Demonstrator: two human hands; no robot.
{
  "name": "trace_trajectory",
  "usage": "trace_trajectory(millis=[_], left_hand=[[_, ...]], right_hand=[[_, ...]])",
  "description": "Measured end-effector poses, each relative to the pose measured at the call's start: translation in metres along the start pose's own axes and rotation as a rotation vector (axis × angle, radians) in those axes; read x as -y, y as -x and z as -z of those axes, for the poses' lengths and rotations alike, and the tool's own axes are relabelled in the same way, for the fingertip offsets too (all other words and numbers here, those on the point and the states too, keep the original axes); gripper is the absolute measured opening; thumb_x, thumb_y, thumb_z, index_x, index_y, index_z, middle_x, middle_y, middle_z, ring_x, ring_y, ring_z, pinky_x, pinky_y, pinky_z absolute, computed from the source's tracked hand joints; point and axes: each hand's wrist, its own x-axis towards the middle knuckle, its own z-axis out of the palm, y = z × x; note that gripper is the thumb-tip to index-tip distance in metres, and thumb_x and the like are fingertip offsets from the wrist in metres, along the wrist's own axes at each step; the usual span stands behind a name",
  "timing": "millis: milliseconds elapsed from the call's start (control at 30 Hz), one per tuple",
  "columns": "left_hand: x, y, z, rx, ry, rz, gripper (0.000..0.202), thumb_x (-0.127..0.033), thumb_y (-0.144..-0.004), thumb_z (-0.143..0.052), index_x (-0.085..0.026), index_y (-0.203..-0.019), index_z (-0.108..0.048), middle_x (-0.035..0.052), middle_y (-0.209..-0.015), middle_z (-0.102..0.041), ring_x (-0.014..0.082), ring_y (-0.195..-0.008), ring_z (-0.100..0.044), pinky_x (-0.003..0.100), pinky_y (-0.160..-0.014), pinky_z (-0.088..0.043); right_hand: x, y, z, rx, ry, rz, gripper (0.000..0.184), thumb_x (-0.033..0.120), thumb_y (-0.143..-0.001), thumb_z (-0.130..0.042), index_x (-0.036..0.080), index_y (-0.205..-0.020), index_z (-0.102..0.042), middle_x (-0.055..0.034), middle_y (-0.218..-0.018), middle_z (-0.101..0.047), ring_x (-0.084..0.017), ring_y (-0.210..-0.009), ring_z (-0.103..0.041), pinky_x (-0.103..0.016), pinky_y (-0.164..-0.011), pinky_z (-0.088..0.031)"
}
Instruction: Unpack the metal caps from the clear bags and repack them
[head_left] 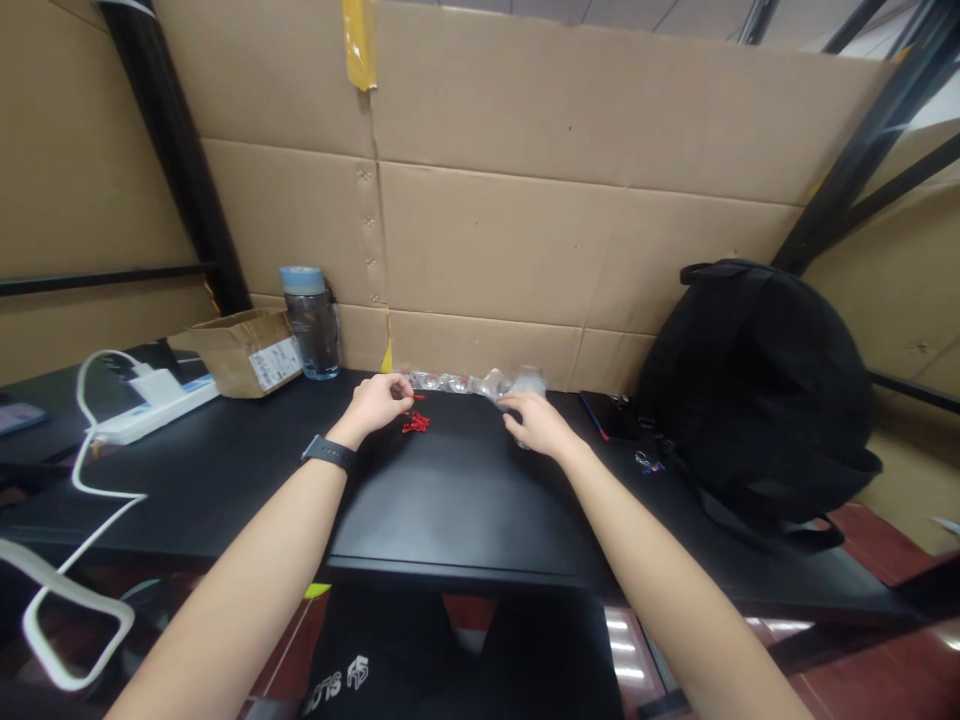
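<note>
Between the thumb and fingers of my left hand (384,400) is a small red piece (418,397), too small to name exactly. Just below it on the black tabletop lies a little heap of similar red pieces (415,424). My right hand (538,422) is over the table further right, its thumb and index finger apart. Its fingertips are at the edge of a clear plastic bag (492,383); whether they touch it I cannot tell. Several small clear packets (450,382) lie in a row along the back, against the cardboard.
A black backpack (757,400) stands at right, with a dark flat item (609,415) and keys (646,462) beside it. At left are a water bottle (311,325), an open cardboard box (247,355) and a white power strip (157,412) with a cable. A cardboard wall (487,240) closes the back.
</note>
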Motion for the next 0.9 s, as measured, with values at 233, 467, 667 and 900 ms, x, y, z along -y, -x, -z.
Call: trace_trajectory(millis=[233,467,667,900], left_hand=[[0.022,-0.007,-0.011,-0.054,-0.087,0.036,0.022,-0.035,-0.092,-0.060,-0.022,-0.102,-0.075,0.0062,-0.104,-0.079,0.0240,-0.099,-0.072,0.030,-0.086,-0.050],[0.037,-0.012,-0.020,0.015,-0.131,0.058,0.019,-0.034,-0.094,-0.056,-0.022,-0.098,-0.070,0.0082,-0.098,-0.079,0.0261,-0.092,-0.073,0.031,-0.078,-0.050],[0.024,-0.005,-0.009,0.131,-0.066,0.076,0.015,-0.037,-0.092,-0.061,-0.026,-0.097,-0.070,0.0015,-0.090,-0.080,0.0224,-0.091,-0.074,0.028,-0.076,-0.049],[-0.003,0.003,0.004,0.121,-0.142,0.049,0.022,-0.045,-0.090,-0.064,-0.029,-0.095,-0.077,0.0004,-0.099,-0.080,0.0251,-0.099,-0.072,0.033,-0.084,-0.049]], right_hand=[[0.008,0.000,0.004,0.097,-0.211,0.133,0.026,0.022,-0.089,-0.063,0.023,-0.111,-0.078,-0.0059,-0.117,-0.075,-0.022,-0.105,-0.068,-0.035,-0.096,-0.051],[-0.026,0.012,0.029,0.209,-0.211,-0.106,0.041,0.036,-0.081,-0.074,0.023,-0.120,-0.074,-0.0070,-0.116,-0.075,-0.022,-0.091,-0.069,-0.032,-0.083,-0.052],[-0.036,0.015,0.028,0.411,-0.303,-0.192,0.063,0.036,-0.065,-0.087,0.020,-0.124,-0.071,-0.0069,-0.109,-0.075,-0.021,-0.088,-0.069,-0.030,-0.081,-0.053],[-0.036,0.014,0.025,0.387,-0.263,-0.206,0.052,0.030,-0.067,-0.084,0.021,-0.117,-0.074,-0.0052,-0.103,-0.075,-0.018,-0.082,-0.068,-0.028,-0.077,-0.052]])
